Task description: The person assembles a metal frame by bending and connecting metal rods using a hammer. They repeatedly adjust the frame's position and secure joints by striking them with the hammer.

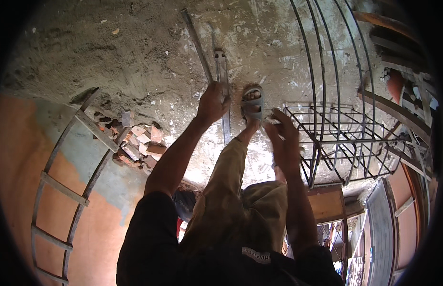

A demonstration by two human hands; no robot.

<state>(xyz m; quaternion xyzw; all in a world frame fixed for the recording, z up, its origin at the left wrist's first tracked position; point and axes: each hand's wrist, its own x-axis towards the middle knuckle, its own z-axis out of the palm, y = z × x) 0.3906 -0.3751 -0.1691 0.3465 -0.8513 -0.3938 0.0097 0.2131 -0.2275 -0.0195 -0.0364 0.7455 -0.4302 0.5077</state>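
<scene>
My left hand (213,103) is closed around the lower end of a long, narrow dark bar (196,45), which slants up and to the left over the ground. Just beside that hand, a pale straight bar (221,71) with two dark holes near its far end lies on the ground, partly hidden by the hand. My right hand (284,143) is raised in front of my right leg, its fingers bent and apart and slightly blurred. I see nothing held in it. A grey sandal (253,102) on my foot shows between the two hands.
A rebar cage (340,138) with long bars (321,52) stands close to my right hand. Broken bricks (140,143) are heaped on the left by a wooden ladder (64,186) along the painted wall (104,229). Timber planks (397,109) lie at the far right.
</scene>
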